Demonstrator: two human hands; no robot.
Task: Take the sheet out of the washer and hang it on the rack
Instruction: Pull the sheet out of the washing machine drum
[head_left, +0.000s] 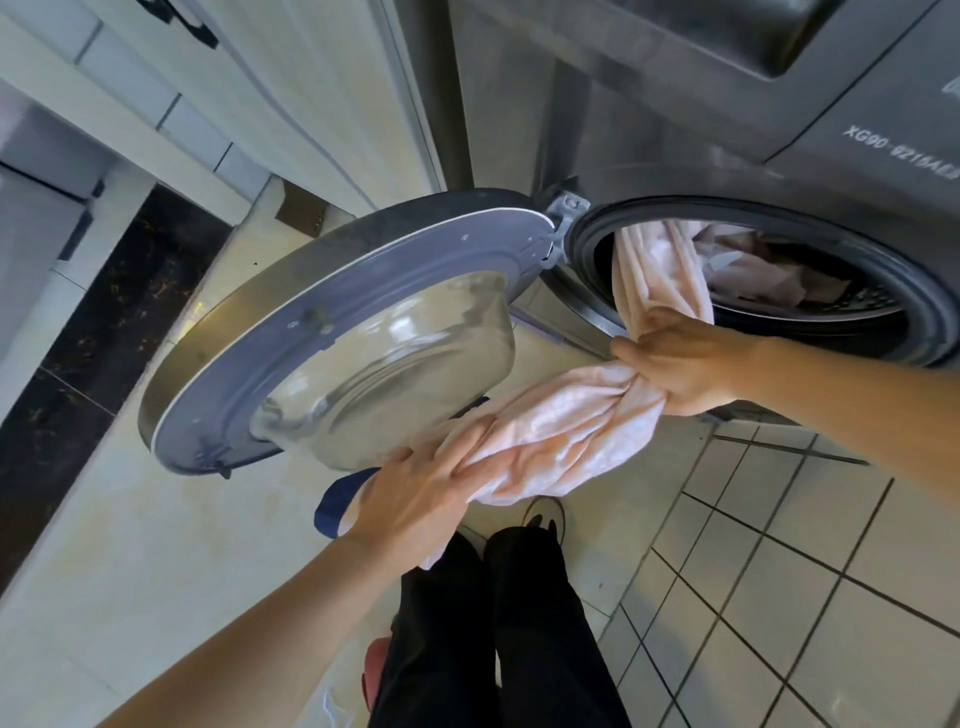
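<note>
The left hand (415, 488) and right hand (680, 358) each clench the twisted pale-pink cloth sheet (561, 431), which is half out of the grey front-loading washer (675, 130), so a hard tug could snag it on the dark rubber door seal (584, 254) or drop its loose tail onto the white tiled floor (779, 571).

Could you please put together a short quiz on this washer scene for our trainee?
1. True or false: the washer door is shut.
2. The pink sheet is: A) wholly inside the drum; B) partly pulled out, running from the drum opening to the hands; C) spread flat on the floor.
3. Which hands grip the sheet?
Key: 1 false, the door is swung wide open. 2 B. 3 Both: the left hand and the right hand each hold the twisted cloth.
</note>
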